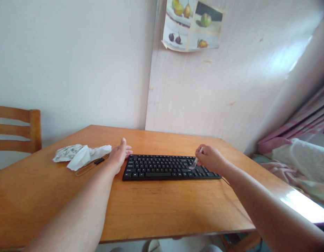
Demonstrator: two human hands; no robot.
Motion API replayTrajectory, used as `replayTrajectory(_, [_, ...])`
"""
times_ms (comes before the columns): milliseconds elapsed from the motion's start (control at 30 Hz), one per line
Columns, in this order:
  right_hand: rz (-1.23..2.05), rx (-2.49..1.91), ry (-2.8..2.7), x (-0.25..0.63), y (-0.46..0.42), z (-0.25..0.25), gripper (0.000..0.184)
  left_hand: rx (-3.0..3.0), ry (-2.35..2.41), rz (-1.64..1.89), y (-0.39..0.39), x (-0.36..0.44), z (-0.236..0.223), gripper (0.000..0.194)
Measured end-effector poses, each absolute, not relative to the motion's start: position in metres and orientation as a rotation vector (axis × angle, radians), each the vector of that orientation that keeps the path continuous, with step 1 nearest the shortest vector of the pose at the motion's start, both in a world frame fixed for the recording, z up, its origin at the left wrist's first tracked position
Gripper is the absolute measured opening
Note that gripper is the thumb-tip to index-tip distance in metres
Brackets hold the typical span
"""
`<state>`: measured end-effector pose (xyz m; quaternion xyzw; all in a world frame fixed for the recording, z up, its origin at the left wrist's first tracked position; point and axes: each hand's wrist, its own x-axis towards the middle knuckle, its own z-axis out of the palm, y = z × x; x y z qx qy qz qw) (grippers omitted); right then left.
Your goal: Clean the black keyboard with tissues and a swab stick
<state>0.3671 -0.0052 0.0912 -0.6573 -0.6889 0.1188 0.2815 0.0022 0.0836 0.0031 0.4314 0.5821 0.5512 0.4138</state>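
Observation:
A black keyboard (pixel 156 167) lies flat on the wooden table, its long side facing me. My left hand (pixel 120 155) rests at the keyboard's left end, thumb up and fingers stretched out, holding nothing. Over the right part of the keys, my right hand (pixel 209 157) is closed around the pale handle of a small brush (pixel 194 163). The brush's tip points down and left and meets the keys near the arrow-key area. My right hand hides part of the number pad.
Left of the keyboard lie crumpled white tissues or wrapping (pixel 83 154) and a cable with a black plug (pixel 99 161). The keyboard's cord (pixel 226 181) runs off its right end. A wooden chair (pixel 33 129) stands left; bedding (pixel 301 161) is at right. The wall borders the table's far edge.

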Motion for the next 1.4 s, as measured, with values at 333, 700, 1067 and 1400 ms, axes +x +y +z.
replayTrajectory(333, [0.794,-1.267,-1.674,0.294,-0.020,0.102,0.017,1.121,1.438,1.399,0.082,0.002,0.000,0.080])
replayTrajectory(700, [1.332,-0.913,-1.423,0.184,-0.019,0.066,0.034,1.186,1.425,1.426,0.082,0.002,-0.004,0.082])
replayTrajectory(1067, [1.234,-1.061,-1.475,0.199,-0.011,0.042,0.023,1.206,1.433,1.422,0.081,0.002,-0.002,0.081])
replayTrajectory(1400, [1.139,-1.238,-1.457,0.258,-0.021,0.060,0.015,1.158,1.418,1.392,0.082,0.000,-0.001,0.081])
